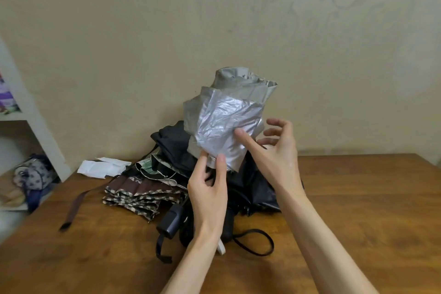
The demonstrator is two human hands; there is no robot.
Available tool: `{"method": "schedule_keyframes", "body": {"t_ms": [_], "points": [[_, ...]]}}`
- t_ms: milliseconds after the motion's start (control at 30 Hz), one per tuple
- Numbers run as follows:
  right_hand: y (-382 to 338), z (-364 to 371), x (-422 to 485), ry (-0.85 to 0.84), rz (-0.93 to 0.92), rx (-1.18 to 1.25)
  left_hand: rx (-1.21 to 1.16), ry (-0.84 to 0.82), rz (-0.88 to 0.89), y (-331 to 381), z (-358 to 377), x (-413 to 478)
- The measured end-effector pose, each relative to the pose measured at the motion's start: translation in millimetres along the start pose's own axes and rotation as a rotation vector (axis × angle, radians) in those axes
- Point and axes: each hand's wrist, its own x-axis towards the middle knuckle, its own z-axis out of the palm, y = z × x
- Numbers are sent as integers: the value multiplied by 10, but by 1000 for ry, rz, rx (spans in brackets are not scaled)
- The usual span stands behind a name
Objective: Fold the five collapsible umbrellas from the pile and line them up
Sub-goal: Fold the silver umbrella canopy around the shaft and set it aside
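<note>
A silver-grey collapsible umbrella (226, 122) is held upright above the pile, its canopy bunched and crinkled. My left hand (208, 186) grips its lower end, thumb and forefinger pinching the canopy's bottom edge. My right hand (274, 150) is spread beside it, with the thumb pressing on the silver fabric and the other fingers apart in the air. Below lies the pile: a brown umbrella with a checked border (138, 193), black umbrellas (174, 148), and a black handle with a strap (171, 219) at the front.
The wooden table (358, 210) meets a beige wall at the back. A brown strap (74, 207) lies loose at the left. Crumpled white paper (100, 167) sits behind the pile. A white shelf (35, 114) and a patterned bag (33, 172) stand off the table's left edge.
</note>
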Motion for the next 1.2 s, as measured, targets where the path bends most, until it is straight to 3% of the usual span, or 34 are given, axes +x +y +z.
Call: {"method": "schedule_keyframes", "body": {"t_ms": [133, 300, 400, 500, 633, 933, 1033, 1200], "points": [[25, 124, -37, -149, 41, 144, 99, -88, 83, 0, 28, -51], [24, 163, -20, -64, 141, 351, 162, -109, 29, -43, 35, -86], [55, 143, -6, -30, 128, 334, 140, -157, 87, 64, 72, -131], [56, 126, -1, -50, 91, 294, 318, -219, 236, 21, 111, -154], [27, 65, -29, -165, 40, 285, 367, -181, 193, -33, 81, -127], [64, -134, -6, -361, -13, 275, 231, -74, 55, 86, 13, -51], [69, -215, 14, -410, -79, 284, 71, -73, -7, 132, -3, 9], [176, -347, 165, -134, -194, 176, -191, -187, -215, 250, -129, 130]]}}
